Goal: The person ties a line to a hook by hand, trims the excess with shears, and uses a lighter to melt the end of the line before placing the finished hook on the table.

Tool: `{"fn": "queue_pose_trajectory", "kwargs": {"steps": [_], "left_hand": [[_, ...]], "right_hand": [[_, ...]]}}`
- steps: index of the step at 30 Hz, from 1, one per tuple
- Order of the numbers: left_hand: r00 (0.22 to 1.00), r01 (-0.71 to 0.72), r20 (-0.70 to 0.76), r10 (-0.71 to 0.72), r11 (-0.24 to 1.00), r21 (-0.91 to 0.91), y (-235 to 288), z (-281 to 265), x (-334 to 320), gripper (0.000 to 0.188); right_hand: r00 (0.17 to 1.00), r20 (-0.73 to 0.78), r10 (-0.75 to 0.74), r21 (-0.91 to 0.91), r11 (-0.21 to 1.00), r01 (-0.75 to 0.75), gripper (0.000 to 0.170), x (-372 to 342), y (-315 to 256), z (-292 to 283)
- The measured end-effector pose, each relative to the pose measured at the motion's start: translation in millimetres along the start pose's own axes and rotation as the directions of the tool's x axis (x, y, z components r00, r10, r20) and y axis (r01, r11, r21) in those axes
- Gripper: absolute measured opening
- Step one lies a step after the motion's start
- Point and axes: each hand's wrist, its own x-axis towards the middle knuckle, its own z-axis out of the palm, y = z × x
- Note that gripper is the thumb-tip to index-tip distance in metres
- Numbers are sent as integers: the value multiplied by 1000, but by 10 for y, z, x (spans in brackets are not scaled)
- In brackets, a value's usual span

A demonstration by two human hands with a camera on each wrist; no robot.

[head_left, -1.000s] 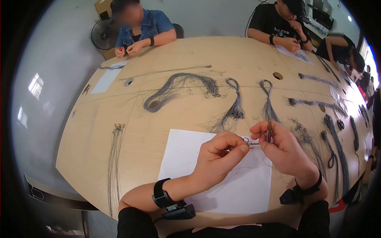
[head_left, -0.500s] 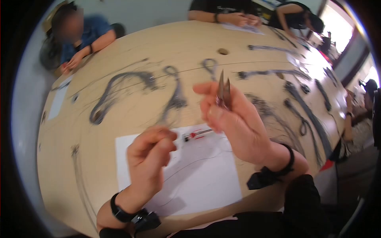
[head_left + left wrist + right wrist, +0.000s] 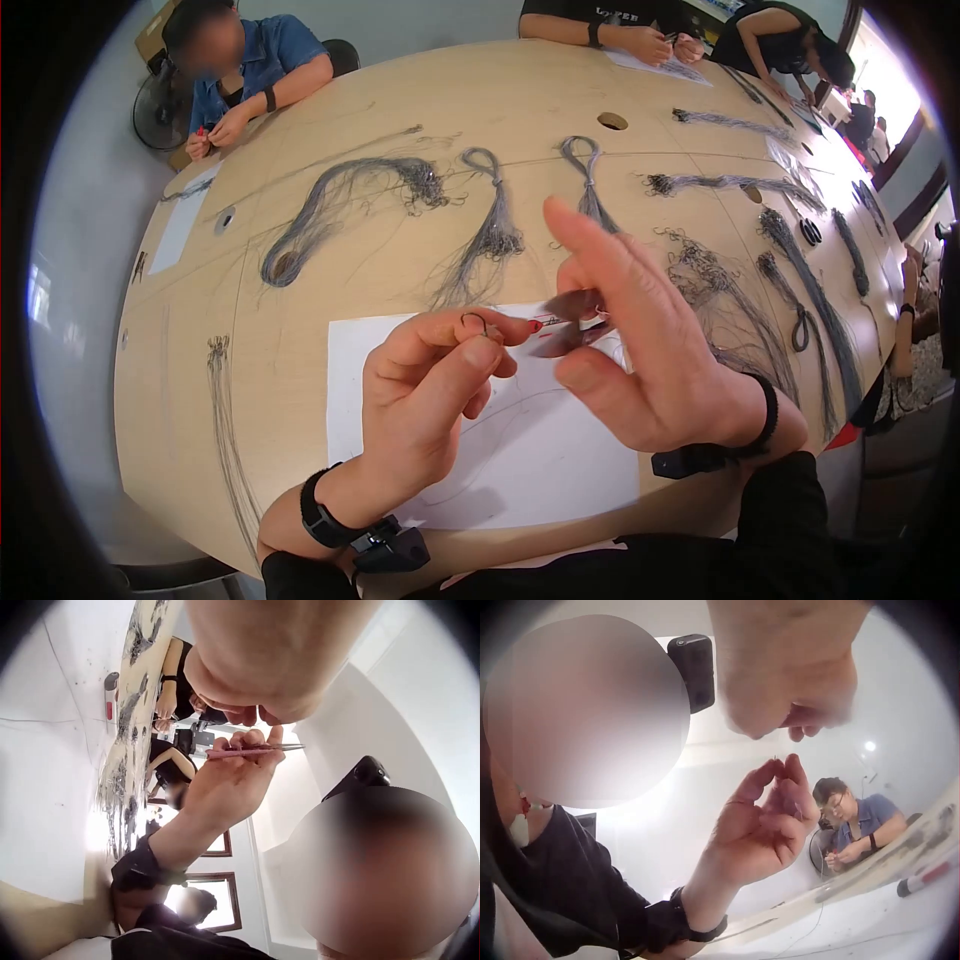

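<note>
In the head view, my left hand (image 3: 420, 395) pinches a small dark hook (image 3: 478, 322) between thumb and forefinger. Just to its right, my right hand (image 3: 650, 345) holds small metal snips (image 3: 570, 322), blades pointing left with a gap between them. The snips (image 3: 247, 751) lie across the right fingers in the left wrist view. A thin line trails below my left hand (image 3: 757, 832) in the right wrist view. Under both hands is a white sheet (image 3: 350, 365); a marker with a red band (image 3: 110, 709) lies on it, partly hidden in the head view.
Looped bundles of grey line (image 3: 497, 205) with hooks lie beyond the sheet, several more bundles (image 3: 815, 290) to the right. Straight lines with hooks (image 3: 220, 400) lie at the left. People sit across the table (image 3: 300, 250), one in a denim shirt (image 3: 290, 50).
The hands were apart half a second ago and are now close together. The snips have swung from pointing up to pointing left, beside the left fingertips. The head view has shifted.
</note>
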Motion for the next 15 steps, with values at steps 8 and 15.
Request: {"fn": "queue_pose_trajectory", "kwargs": {"steps": [8,15], "left_hand": [[999,51,-14,-52,997,-54,4,29,-88,13],[994,89,69,-84,993,-78,-22,18,-75,16]], "right_hand": [[999,46,-16,14,1000,15,45,-48,-43,160],[1000,13,-22,26,999,22,41,-51,2,188]]}}
